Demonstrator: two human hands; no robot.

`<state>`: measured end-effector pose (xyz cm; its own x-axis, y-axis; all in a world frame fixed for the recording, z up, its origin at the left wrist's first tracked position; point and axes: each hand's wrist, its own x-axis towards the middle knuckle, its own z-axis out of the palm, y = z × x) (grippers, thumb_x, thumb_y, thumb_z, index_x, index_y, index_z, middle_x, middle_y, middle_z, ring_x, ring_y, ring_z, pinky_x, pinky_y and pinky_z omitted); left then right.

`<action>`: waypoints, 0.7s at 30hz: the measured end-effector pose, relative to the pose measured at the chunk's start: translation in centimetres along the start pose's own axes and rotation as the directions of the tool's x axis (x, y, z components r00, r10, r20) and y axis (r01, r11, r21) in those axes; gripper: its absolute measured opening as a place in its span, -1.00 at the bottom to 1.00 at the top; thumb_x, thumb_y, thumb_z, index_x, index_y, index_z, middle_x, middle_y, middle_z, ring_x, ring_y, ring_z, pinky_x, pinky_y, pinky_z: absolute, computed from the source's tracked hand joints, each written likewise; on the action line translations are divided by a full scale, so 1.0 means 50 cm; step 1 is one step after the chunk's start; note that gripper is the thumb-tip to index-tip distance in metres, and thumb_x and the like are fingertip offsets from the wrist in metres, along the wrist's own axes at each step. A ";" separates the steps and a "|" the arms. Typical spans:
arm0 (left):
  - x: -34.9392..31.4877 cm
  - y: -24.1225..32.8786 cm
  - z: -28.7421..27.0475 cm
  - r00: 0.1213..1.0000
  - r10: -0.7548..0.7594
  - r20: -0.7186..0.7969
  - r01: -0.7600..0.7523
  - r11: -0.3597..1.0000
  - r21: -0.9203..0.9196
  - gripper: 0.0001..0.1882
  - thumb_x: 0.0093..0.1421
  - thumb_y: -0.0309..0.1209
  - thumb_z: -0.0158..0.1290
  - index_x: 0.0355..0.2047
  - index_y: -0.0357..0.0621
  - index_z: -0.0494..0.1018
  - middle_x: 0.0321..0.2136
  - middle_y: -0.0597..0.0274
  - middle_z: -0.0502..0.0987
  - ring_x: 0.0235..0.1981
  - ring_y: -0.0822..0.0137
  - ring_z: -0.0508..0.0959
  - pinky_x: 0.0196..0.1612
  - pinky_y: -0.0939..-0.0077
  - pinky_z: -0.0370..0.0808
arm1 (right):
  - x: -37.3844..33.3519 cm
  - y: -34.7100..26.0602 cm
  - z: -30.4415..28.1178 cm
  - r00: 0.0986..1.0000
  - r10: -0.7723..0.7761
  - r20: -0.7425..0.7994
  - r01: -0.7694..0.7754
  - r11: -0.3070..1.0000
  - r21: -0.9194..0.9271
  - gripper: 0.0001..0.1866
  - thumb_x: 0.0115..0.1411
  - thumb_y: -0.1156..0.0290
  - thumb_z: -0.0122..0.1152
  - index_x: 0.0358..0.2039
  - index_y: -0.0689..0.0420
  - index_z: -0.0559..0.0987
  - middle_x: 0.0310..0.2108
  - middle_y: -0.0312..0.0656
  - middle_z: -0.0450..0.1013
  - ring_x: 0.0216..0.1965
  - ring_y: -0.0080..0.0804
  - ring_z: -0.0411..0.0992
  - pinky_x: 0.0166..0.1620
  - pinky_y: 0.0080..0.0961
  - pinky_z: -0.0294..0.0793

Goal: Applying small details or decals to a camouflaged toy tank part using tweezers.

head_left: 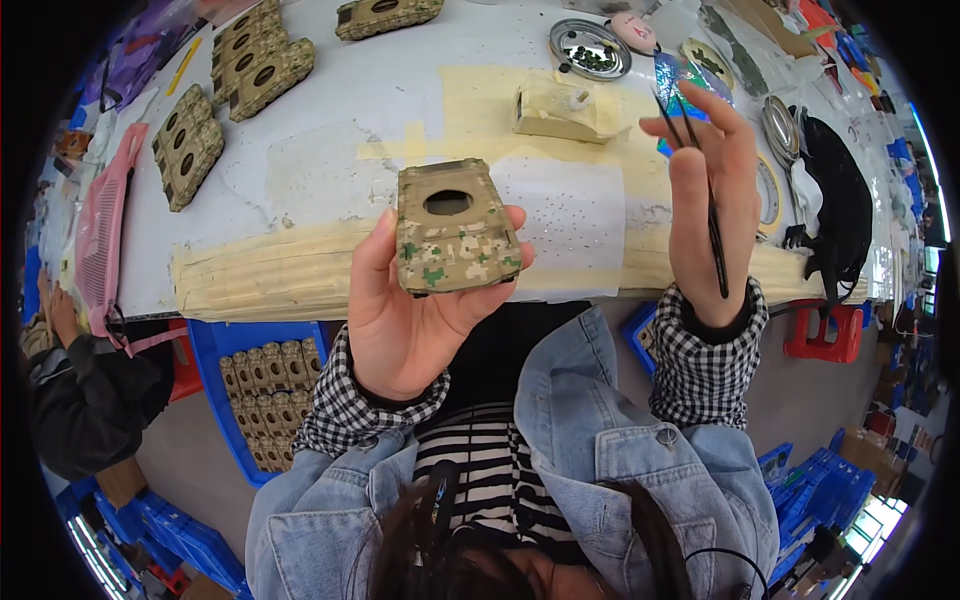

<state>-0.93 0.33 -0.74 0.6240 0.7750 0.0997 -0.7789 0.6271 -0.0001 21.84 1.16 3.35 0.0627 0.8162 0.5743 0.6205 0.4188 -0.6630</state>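
Note:
A toy tank hull (455,235) in tan, green and brown pixel camouflage, with an oval hole in its top, rests in my left hand (415,300). My left fingers wrap round its sides and underside above the table's near edge. To the right, my raised right hand (712,190) holds dark tweezers (716,225) between thumb and fingers. The tweezers' tips are apart and point away from me, with nothing visible between them. Between the hands lies a white sheet (575,225) scattered with small specks.
Several matching hulls (188,147) sit at the far left of the table. A tape-covered block (568,110) and a round metal dish (590,50) of small dark pieces stand beyond my hands. Below left, a blue crate (215,365) holds more hulls. A co-worker's sleeve (95,390) shows at far left.

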 end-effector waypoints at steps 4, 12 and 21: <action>0.006 -0.002 -0.001 1.000 -0.006 0.003 0.006 1.000 0.006 -0.29 0.28 -0.13 -0.33 0.22 -0.27 -0.39 0.09 -0.38 0.07 0.04 -0.15 0.30 0.07 0.19 0.39 | -0.068 -0.019 -0.021 0.947 0.283 0.152 -0.315 0.913 0.259 -0.70 0.14 0.46 0.12 -0.14 0.32 0.41 -0.33 -0.09 0.49 -0.27 -0.47 0.43 -0.20 -0.59 0.38; 0.010 -0.005 -0.004 1.000 -0.029 0.004 0.029 1.000 0.007 -0.28 0.28 -0.13 -0.30 0.23 -0.24 -0.39 0.11 -0.38 0.04 0.06 -0.15 0.28 0.09 0.19 0.36 | -0.129 -0.008 -0.032 0.835 0.489 0.254 -0.551 0.743 0.380 -0.83 0.17 0.48 0.08 -0.29 0.32 0.49 -0.38 -0.20 0.45 -0.33 -0.57 0.41 -0.24 -0.69 0.37; 0.005 -0.008 -0.007 0.999 -0.033 0.019 0.034 0.999 -0.037 -0.28 0.28 -0.14 -0.29 0.23 -0.21 -0.40 0.13 -0.36 0.00 0.08 -0.16 0.24 0.11 0.15 0.32 | -0.134 0.008 -0.040 0.841 0.482 0.247 -0.541 0.769 0.341 -0.86 0.21 0.46 0.01 -0.33 0.30 0.42 -0.42 -0.10 0.48 -0.42 -0.51 0.47 -0.31 -0.65 0.44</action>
<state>-0.41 0.30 -1.07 0.6479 0.7524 0.1189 -0.7547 0.6553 -0.0337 23.23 -4.95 0.19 0.1584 0.9864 0.0449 0.1768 0.0164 -0.9841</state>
